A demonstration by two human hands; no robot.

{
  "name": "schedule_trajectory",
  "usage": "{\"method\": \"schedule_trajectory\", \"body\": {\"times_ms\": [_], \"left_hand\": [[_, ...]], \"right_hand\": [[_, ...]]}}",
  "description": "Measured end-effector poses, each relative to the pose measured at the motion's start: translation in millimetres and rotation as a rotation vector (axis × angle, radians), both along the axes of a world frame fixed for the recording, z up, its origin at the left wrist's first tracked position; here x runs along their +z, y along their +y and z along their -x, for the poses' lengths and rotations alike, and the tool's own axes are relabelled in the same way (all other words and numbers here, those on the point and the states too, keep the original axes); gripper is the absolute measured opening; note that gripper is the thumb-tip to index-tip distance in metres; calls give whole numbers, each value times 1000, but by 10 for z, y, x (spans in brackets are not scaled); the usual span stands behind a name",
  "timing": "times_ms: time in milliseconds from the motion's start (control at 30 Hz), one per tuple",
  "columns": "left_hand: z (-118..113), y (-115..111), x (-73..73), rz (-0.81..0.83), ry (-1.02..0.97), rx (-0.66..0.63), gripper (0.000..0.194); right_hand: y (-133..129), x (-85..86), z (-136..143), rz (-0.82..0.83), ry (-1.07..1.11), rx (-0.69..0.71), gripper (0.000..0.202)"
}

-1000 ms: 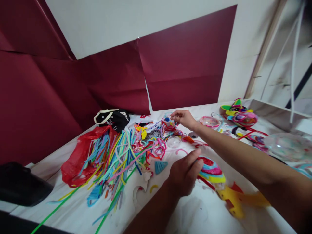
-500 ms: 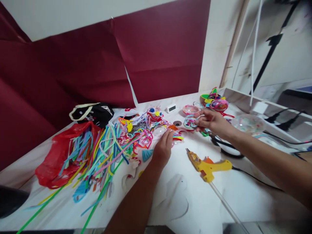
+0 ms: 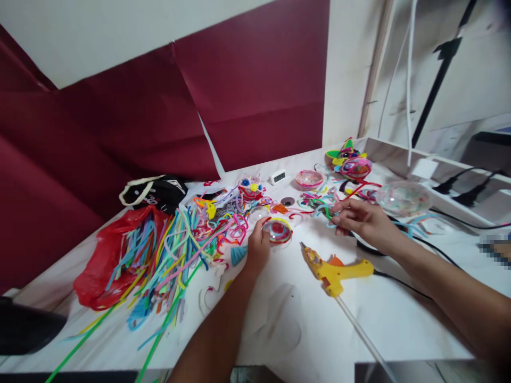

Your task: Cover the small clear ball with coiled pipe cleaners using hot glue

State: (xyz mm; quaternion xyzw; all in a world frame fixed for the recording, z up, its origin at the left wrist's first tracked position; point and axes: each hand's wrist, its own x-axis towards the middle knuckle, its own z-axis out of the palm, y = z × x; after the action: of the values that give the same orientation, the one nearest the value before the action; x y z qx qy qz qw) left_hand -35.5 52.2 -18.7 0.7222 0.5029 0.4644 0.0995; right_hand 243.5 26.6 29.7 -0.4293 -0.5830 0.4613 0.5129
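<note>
My left hand (image 3: 259,246) grips the edge of a small clear plastic dome (image 3: 277,232) ringed with red, yellow and blue pipe cleaners, tilted just above the table. To its right, my right hand (image 3: 356,219) pinches a green and light-blue pipe cleaner (image 3: 328,214) between thumb and fingers. Behind that hand lies a small heap of pipe cleaner scraps. A yellow hot glue gun (image 3: 334,271) rests on the table below and between the hands, its nozzle pointing up and left.
Loose pipe cleaners (image 3: 167,260) spill from a red plastic bag (image 3: 93,266) at left. Decorated balls (image 3: 250,189) and a pink-rimmed dome (image 3: 309,180) stand behind. A larger clear dome (image 3: 404,198) sits right, near black plugs and cables. A small white digital display (image 3: 277,177) stands at the back.
My left hand has turned the dome so its coloured rings show. My right hand has shifted right and slightly down, with the green and light-blue pipe cleaner now showing at its fingertips.
</note>
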Motion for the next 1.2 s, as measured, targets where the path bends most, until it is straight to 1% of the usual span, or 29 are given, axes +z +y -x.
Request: {"method": "schedule_trajectory", "body": {"times_ms": [67, 133, 267, 367, 433, 500, 600, 667, 733, 900, 967, 1000, 1033, 1200], "left_hand": [[4, 32, -30, 47, -9, -8, 30], [22, 70, -52, 66, -20, 18, 30], [128, 144, -52, 48, -48, 170, 35], [232, 179, -13, 15, -63, 292, 37], [274, 181, 31, -6, -48, 329, 37], [277, 165, 88, -29, -15, 332, 37], [223, 102, 167, -71, 67, 295, 36], [180, 28, 187, -105, 144, 252, 36], [153, -74, 167, -139, 236, 201, 39], [171, -387, 43, -195, 465, 56, 43], [182, -506, 21, -224, 547, 1, 45], [184, -561, 19, -265, 655, -20, 48], [183, -615, 23, -279, 689, -32, 50], [159, -830, 71, -201, 829, -123, 63]], "right_hand": [[-3, -24, -39, -4, -4, 16, 45], [-11, -31, -68, -8, -4, 23, 44], [-28, -30, -91, -19, 12, 28, 42], [-38, -40, -87, -34, -8, 30, 39], [-42, -55, -78, -37, -17, 34, 39], [-43, -70, -68, -41, -18, 44, 39], [-40, -88, -58, -50, -19, 60, 36], [-39, -95, -59, -54, -22, 65, 36], [-41, -102, -61, -57, -27, 73, 35], [-55, -129, -42, -57, -46, 89, 34], [-60, -141, -27, -56, -56, 93, 35], [-62, -146, -20, -56, -60, 94, 36], [-66, -149, -14, -57, -65, 95, 37], [-101, -140, 4, -64, -88, 108, 38]]}}
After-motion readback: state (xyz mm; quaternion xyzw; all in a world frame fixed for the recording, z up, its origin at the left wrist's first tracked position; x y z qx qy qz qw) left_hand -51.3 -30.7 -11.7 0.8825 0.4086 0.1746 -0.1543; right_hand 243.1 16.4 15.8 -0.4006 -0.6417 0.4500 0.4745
